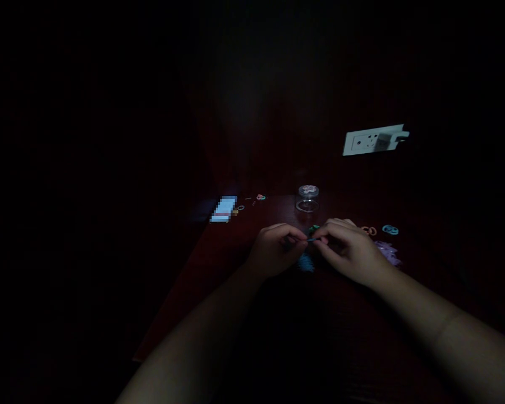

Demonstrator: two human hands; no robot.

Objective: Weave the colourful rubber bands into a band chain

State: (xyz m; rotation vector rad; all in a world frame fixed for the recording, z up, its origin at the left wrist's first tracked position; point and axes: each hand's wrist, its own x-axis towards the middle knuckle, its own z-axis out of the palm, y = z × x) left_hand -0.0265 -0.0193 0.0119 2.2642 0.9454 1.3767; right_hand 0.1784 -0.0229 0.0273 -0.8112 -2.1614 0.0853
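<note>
Between my two hands, a small thin blue band (pixel 311 239) is pinched at both ends. My left hand (pixel 276 248) is closed, with thumb and forefinger on its left end. From the other side, my right hand (pixel 348 247) closes thumb and forefinger on the right end. Just below the fingertips lies a pile of small blue pieces (pixel 306 262) on the dark red table. A green piece (pixel 314 229) shows behind the fingers, partly hidden. Beside my right hand spreads a heap of purple bands (pixel 388 253), partly covered by the wrist.
A clear round jar (pixel 307 200) with a lid stands behind my hands. Orange rings (pixel 369 230) and blue rings (pixel 390 229) lie at right. At left are a lit phone (pixel 224 209) and small loose pieces (pixel 261 197). A power socket (pixel 372 140) is on the wall.
</note>
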